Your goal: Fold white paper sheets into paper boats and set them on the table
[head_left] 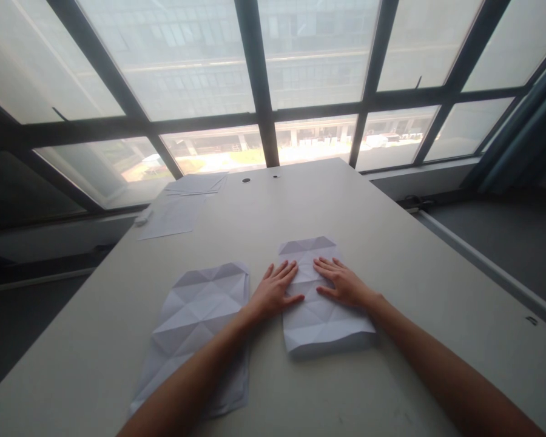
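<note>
A creased white sheet of paper [316, 312] lies in front of me, with fold lines crossing it and its near edge curling up off the table. My left hand [277, 286] rests flat on its left side, fingers apart. On the right side of the same sheet, my right hand [341, 282] is pressed down with fingers spread. The far corners of the sheet look folded in. To the left is a stack of creased paper sheets [200, 303], partly hidden under my left forearm.
Everything lies on a white table [404, 285]. Flat paper sheets [173, 217] sit at the far left, beside a small white object [143, 216] I cannot identify. A round hole [246, 180] is near the far edge. Large windows stand beyond, and a curtain [519, 133] hangs at right.
</note>
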Motion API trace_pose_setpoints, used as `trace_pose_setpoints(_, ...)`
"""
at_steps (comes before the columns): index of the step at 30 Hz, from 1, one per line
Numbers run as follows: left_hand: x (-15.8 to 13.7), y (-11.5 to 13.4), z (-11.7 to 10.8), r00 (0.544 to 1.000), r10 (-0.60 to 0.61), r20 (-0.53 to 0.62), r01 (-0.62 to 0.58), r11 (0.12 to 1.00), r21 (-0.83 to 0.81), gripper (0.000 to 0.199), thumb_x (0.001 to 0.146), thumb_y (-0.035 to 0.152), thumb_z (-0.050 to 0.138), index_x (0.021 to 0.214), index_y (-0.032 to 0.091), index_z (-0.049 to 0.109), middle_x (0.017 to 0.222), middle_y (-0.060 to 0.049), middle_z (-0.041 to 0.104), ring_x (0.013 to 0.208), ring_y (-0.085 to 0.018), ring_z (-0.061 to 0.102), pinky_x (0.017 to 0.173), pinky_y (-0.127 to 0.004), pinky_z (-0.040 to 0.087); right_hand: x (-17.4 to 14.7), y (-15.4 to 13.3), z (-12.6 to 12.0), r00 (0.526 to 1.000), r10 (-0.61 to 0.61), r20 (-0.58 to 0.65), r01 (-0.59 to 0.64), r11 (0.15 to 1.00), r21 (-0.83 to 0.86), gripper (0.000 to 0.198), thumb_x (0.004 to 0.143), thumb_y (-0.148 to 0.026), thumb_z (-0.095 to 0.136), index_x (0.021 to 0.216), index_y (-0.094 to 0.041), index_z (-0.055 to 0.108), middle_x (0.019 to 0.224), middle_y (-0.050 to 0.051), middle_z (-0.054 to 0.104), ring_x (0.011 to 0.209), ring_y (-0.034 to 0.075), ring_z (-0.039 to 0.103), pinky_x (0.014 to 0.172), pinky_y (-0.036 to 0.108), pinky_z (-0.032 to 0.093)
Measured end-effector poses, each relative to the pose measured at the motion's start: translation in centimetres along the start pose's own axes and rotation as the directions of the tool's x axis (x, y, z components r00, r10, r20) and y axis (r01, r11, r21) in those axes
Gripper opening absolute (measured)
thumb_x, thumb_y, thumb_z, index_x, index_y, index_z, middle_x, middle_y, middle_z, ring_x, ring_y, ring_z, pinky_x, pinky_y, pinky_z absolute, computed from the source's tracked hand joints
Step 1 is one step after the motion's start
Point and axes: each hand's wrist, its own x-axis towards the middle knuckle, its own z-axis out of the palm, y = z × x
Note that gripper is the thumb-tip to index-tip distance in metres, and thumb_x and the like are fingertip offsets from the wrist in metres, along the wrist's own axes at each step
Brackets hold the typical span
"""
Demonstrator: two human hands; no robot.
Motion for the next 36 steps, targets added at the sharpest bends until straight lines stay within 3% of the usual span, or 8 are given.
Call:
trace_pose_setpoints(15,0.01,-0.16,-0.30,0.998,-0.021,-0.058,0.016,0.997,-0.079,0.069,0.084,0.057,0.060,0.144,0.027,0.043,0.150,-0.005,0.040,0.143,-0.026,0.029,0.118,-0.049,0.015,0.19,0.28,-0.11,1.000,-0.013,-0.025,0.013,1.000,0.009,0.045,0.087,-0.037,0.063,0.131,-0.028,0.058,0.141,0.005,0.052,0.134,0.026,0.044,0.114,0.049,0.028)
trace_pose_setpoints(28,0.26,-0.39,-0.08,0.989,-0.041,-0.145,0.015,0.984,-0.176,0.031,0.092,0.039,0.057,0.122,0.036,0.064,0.138,0.000,0.056,0.135,-0.024,0.043,0.116,-0.051,0.022,0.21,0.77,0.34,0.992,-0.071,-0.103,0.069,0.997,-0.020,0.027,0.089,-0.029,0.064,0.115,-0.029,0.069,0.125,0.002,0.066,0.124,0.024,0.055,0.108,0.040,0.039)
trace_pose_setpoints(36,0.38,-0.47,0.04,0.978,-0.027,-0.207,-0.022,0.974,-0.226,0.024,0.093,0.035,0.056,0.111,0.035,0.072,0.130,-0.003,0.062,0.129,-0.024,0.050,0.115,-0.047,0.026,0.07,1.05,0.19,0.983,-0.107,-0.151,0.108,0.994,0.000,0.019,0.092,-0.024,0.059,0.106,-0.027,0.073,0.116,0.002,0.071,0.116,0.021,0.062,0.105,0.038,0.041)
